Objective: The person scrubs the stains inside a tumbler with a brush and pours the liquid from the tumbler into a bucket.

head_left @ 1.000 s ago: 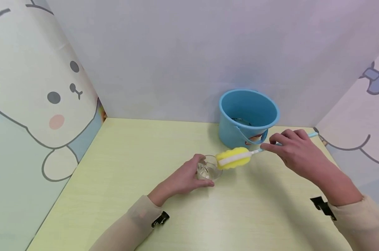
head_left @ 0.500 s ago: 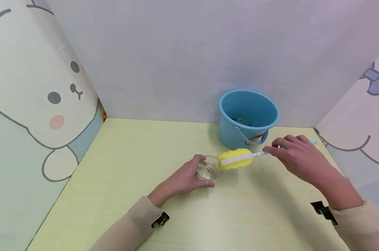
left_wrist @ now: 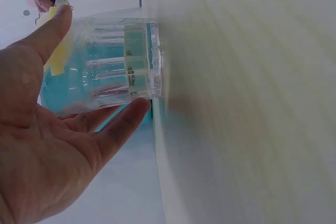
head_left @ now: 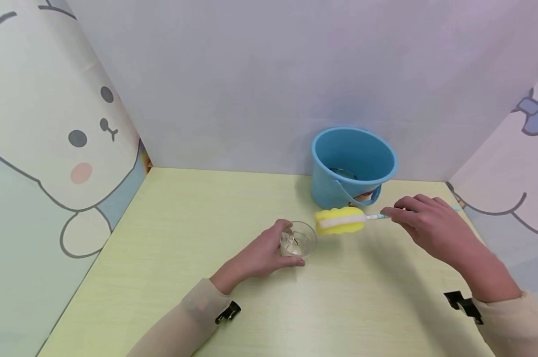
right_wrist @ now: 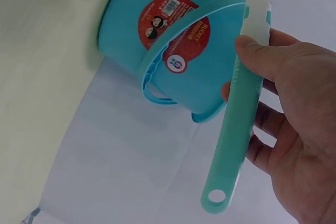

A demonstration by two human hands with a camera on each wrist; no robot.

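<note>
A clear glass stands on the table, and my left hand holds it from the side, thumb and fingers around the wall. In the left wrist view the ribbed glass has a little pale liquid with dark specks near its base. My right hand grips a cup brush by its green-blue handle, thumb along the top. The brush's yellow and white sponge head hovers just right of the glass rim, level and apart from it. Part of the handle is hidden by the right hand.
Behind the brush a blue bucket stands against the back wall, its handle hanging down the front. Something unclear lies at its bottom. The pale yellow table is bounded by a plain back wall and cartoon-printed side walls.
The right hand has drawn the brush to the right, so its sponge head has come away from the glass rim and levelled out. The left hand and glass stay put.
</note>
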